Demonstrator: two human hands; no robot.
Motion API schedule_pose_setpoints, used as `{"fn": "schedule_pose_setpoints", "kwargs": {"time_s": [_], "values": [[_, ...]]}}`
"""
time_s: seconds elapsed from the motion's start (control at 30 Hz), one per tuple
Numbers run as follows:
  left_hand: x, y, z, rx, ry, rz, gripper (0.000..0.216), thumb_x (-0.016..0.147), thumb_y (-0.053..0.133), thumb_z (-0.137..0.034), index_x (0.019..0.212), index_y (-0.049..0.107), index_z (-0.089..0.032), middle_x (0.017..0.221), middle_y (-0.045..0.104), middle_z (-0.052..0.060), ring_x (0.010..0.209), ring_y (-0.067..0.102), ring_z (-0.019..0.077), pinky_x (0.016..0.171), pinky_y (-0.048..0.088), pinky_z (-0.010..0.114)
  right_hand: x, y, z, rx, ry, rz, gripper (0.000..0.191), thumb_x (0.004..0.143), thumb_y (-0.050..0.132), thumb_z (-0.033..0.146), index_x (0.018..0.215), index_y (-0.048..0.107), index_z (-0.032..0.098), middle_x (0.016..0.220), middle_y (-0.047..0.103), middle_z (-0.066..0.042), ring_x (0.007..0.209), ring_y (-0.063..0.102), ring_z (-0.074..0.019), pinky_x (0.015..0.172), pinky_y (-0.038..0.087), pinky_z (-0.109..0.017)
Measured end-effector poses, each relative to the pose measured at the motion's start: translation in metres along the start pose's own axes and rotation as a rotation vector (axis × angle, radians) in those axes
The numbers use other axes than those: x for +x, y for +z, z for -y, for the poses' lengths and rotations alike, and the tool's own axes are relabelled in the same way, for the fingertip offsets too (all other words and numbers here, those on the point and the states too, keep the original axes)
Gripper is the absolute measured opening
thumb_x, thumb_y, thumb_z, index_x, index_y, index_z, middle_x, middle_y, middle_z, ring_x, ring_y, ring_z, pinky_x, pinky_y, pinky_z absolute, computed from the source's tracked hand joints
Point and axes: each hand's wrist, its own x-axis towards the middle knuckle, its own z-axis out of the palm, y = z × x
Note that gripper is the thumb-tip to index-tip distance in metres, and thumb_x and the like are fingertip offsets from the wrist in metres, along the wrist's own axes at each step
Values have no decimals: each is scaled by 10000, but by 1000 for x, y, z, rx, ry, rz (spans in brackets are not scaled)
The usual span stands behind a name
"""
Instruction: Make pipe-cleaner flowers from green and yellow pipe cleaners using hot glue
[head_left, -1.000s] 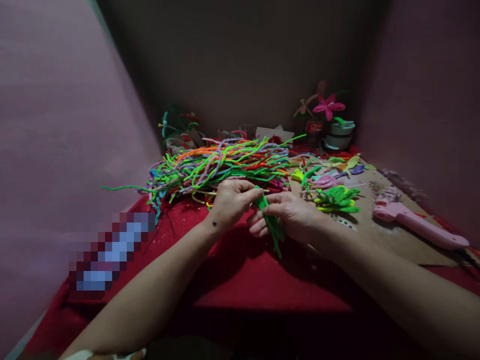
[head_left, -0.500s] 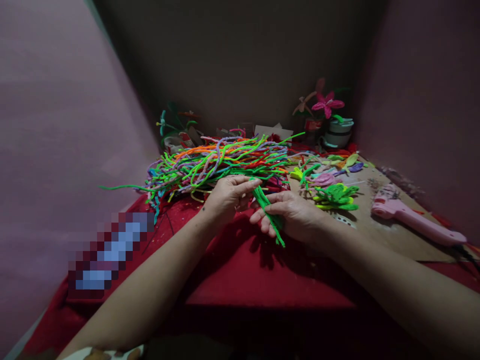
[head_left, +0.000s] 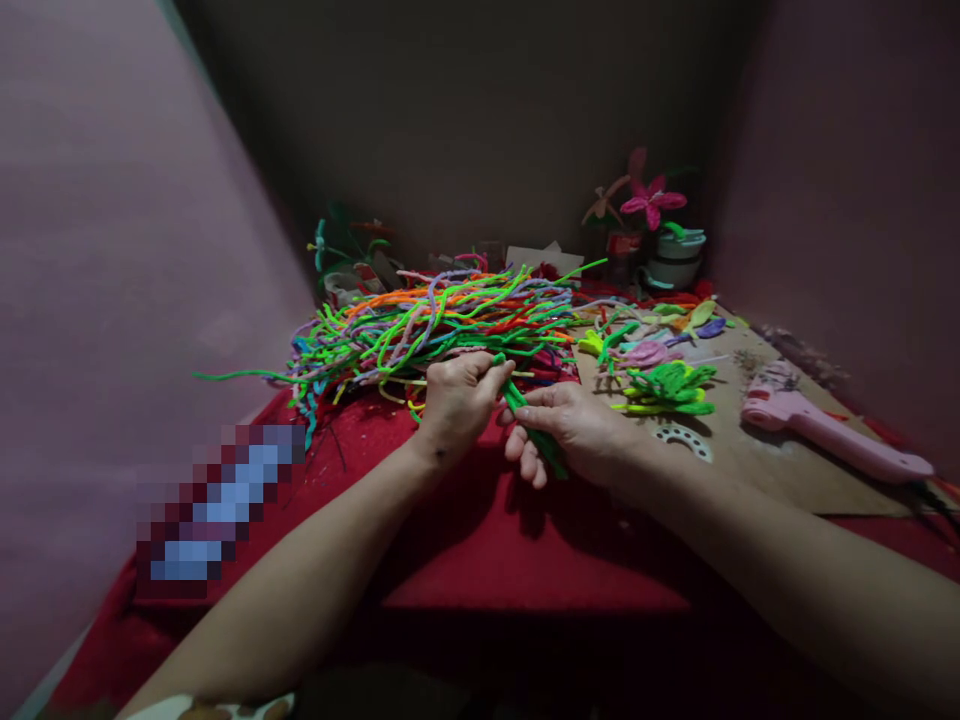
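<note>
Green stems [head_left: 514, 396] were pinched by fingers of the left hand [head_left: 463, 395] and right hand [head_left: 577, 425], a multicoloured pile [head_left: 439, 320] heaped behind, cardboard [head_left: 765, 475] laid rightward.

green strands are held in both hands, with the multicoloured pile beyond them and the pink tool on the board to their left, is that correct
The side is wrong: in the head view, the pink tool lies on the board to the right of the green strands. Left hand, right hand and pile are as you say.
</note>
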Motion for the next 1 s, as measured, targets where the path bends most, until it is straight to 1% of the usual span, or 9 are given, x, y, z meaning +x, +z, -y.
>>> {"fn": "schedule_pose_setpoints", "kwargs": {"time_s": [0.07, 0.1, 0.27, 0.43, 0.53, 0.63, 0.73, 0.9, 1.0], "values": [[0, 1, 1, 118, 88, -46, 367, 718, 595, -287, 432, 406, -157, 471, 362, -38, 489, 314, 75, 505, 250, 241, -1, 0, 0, 17, 22, 8, 138, 819, 407, 83, 734, 507, 126, 537, 641, -53, 370, 582, -146, 358, 483, -247], [0, 1, 2, 108, 65, -30, 368, 722, 591, -295, 436, 406, -158, 473, 363, -38, 486, 312, 74, 500, 248, 241, -2, 0, 1, 25, 22, 14, 145, 826, 392, 77, 741, 500, 126, 551, 651, -64, 379, 591, -152, 371, 490, -254], [0, 2, 1, -278, -257, 158, 346, 704, 609, -354, 479, 438, -155, 459, 340, -54, 425, 288, 55, 424, 207, 224, 3, -8, 2, 23, -30, 85, 180, 877, 379, 150, 783, 527, 106, 602, 675, -100, 485, 649, -172, 480, 521, -267], [-4, 6, -4, -454, -355, 177, 338, 646, 666, -326, 470, 444, -141, 461, 342, -55, 429, 310, 47, 426, 231, 208, 8, -6, 3, 4, -59, -10, 224, 880, 340, 109, 781, 540, 100, 524, 640, -61, 427, 627, -166, 439, 499, -256], [-4, 5, -4, -412, -291, 131, 307, 659, 658, -320, 482, 487, -135, 481, 359, -46, 448, 322, 53, 431, 249, 210, 7, -2, 3, 47, -36, -62, 186, 862, 382, 86, 764, 538, 101, 504, 623, -41, 370, 579, -130, 380, 451, -207], [-1, 2, -1, -293, -181, 72, 332, 666, 655, -311, 451, 465, -143, 476, 356, -44, 450, 306, 54, 421, 229, 216, 4, -1, 2, 95, -15, -90, 174, 861, 426, 124, 732, 540, 107, 502, 614, -31, 335, 525, -100, 348, 412, -188], [0, 2, 1, -259, -130, 52, 358, 674, 644, -315, 436, 430, -155, 464, 353, -46, 443, 290, 57, 420, 228, 224, 4, -2, 1, 88, -25, -86, 212, 875, 430, 182, 723, 557, 106, 524, 620, -42, 354, 535, -110, 360, 422, -208], [0, 3, 1, -190, -108, 52, 352, 701, 611, -341, 455, 432, -164, 446, 328, -56, 428, 274, 62, 429, 227, 237, 5, -5, -5, 23, -73, -43, 145, 825, 482, 110, 741, 599, 92, 519, 588, -6, 365, 512, -75, 372, 404, -177], [1, 1, 1, -81, -44, 10, 365, 708, 601, -336, 448, 412, -165, 460, 326, -53, 457, 288, 67, 446, 237, 235, 2, -4, -8, 4, -41, -43, 158, 828, 468, 117, 737, 596, 98, 513, 579, 1, 358, 513, -79, 367, 414, -185]]}}
